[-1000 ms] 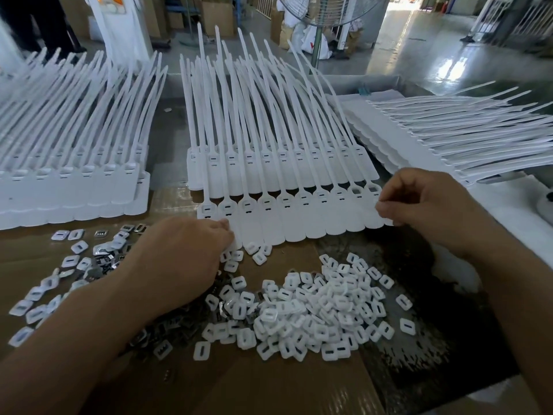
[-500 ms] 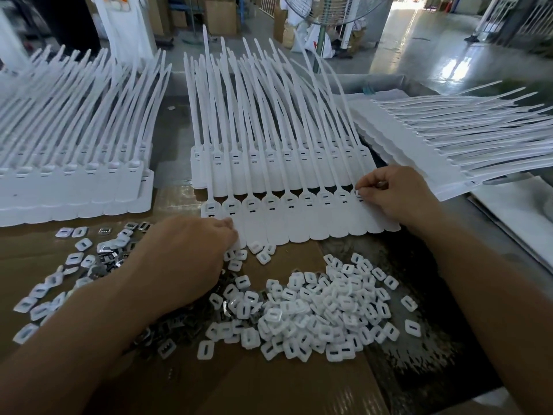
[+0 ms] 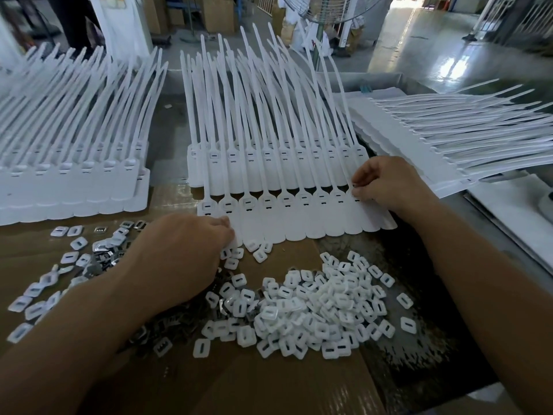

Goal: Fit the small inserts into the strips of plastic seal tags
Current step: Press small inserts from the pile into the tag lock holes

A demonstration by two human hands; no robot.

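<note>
The near strip of seal tags (image 3: pixel 299 218) lies across the middle of the worktable (image 3: pixel 505 235). Its flat flags overlap the far edge of a brown cardboard sheet (image 3: pixel 269 384) and its thin tails point toward the table's far edge.

The right hand (image 3: pixel 389 187) sits at the right end of this strip with its fingers curled. Thumb and forefinger narrowly pinch a small insert (image 3: pixel 354 185) against the head of one of the last tags. Only a dark speck of the insert shows between the fingertips.

The left hand (image 3: pixel 182 253) lies palm down at the strip's left end, its curled fingertips touching the lower edge of the first flags. Its palm is hidden, so the view does not show whether it holds anything.

A loose heap of white plastic inserts (image 3: pixel 323 313) lies on the cardboard just in front of the strip, between the two forearms. A few strays lie beside it toward the right edge. Shiny metal clips (image 3: pixel 103 256) mixed with more white pieces spread over the cardboard's left part, partly under the left forearm.

Behind the near strip a middle stack of strips (image 3: pixel 269 166) stands in line with it, tails arching upward. A left stack of strips (image 3: pixel 74 187) fills the table's left side. A right stack of strips (image 3: pixel 419 139) lies turned, tails pointing to the right edge. A pedestal fan (image 3: pixel 323 13) stands on the floor beyond the table's far edge.
</note>
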